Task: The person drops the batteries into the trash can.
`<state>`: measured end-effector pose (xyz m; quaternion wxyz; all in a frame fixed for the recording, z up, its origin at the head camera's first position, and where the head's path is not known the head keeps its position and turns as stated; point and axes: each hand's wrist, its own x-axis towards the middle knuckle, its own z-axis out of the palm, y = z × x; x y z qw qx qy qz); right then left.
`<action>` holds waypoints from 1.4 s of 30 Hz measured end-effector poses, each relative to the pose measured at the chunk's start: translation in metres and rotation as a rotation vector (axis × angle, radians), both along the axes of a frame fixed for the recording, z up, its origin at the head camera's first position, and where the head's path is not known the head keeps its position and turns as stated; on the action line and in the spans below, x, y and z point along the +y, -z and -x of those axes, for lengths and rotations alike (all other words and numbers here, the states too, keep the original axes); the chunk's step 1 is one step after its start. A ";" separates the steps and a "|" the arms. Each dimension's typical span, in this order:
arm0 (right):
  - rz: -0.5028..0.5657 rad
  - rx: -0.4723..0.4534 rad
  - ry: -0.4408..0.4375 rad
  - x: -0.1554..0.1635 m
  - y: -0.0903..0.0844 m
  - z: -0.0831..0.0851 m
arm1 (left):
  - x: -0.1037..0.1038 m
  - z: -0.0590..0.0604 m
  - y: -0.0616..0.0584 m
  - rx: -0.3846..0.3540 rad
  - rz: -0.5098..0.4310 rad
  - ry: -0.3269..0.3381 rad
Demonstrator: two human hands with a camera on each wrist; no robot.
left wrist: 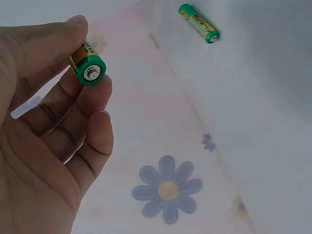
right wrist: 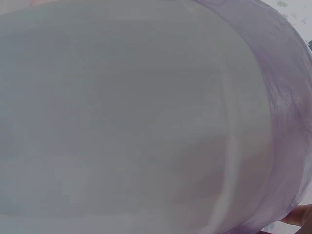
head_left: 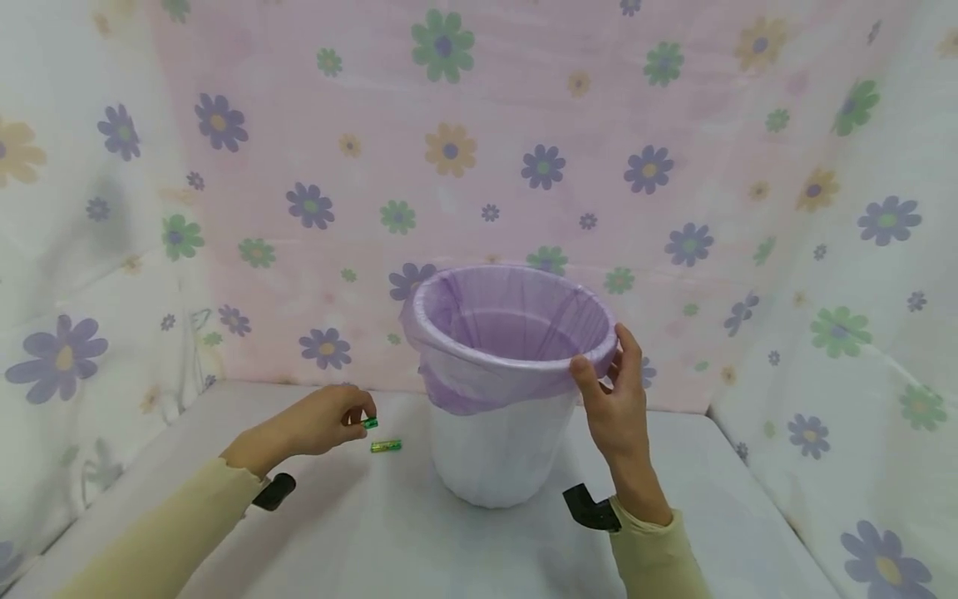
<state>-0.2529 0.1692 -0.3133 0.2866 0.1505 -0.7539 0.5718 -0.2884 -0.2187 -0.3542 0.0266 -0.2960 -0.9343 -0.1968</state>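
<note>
My left hand [head_left: 322,421] pinches a green and gold battery [left wrist: 88,66] between thumb and fingers, above the table. In the left wrist view the battery's metal end points outward. A second battery of the same look [head_left: 386,446] lies on the table just beyond the hand, to its right. A white trash can [head_left: 497,453] stands upright, lined with a purple trash bag [head_left: 479,387] folded over its rim. At the right side of that rim, my right hand [head_left: 617,408] holds on with thumb and fingers over the bag; some fingers are hidden.
A white cloth covers the table [head_left: 359,532]. Flower-printed curtains [head_left: 479,125] hang at the back and on both sides. A dark wrist mount [head_left: 275,492] sits at the left wrist, and another mount [head_left: 591,507] at the right.
</note>
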 end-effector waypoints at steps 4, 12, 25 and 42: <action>-0.006 -0.006 0.007 0.000 0.001 0.000 | 0.001 -0.006 -0.012 0.019 0.011 0.014; -0.010 -0.002 0.009 0.001 0.001 0.001 | 0.004 -0.017 -0.044 0.074 0.028 0.031; 0.001 0.007 0.001 0.001 0.002 0.002 | 0.006 -0.024 -0.088 0.157 0.065 0.040; -0.004 -0.009 0.003 0.001 0.002 0.001 | 0.034 -0.016 -0.148 0.265 0.078 0.049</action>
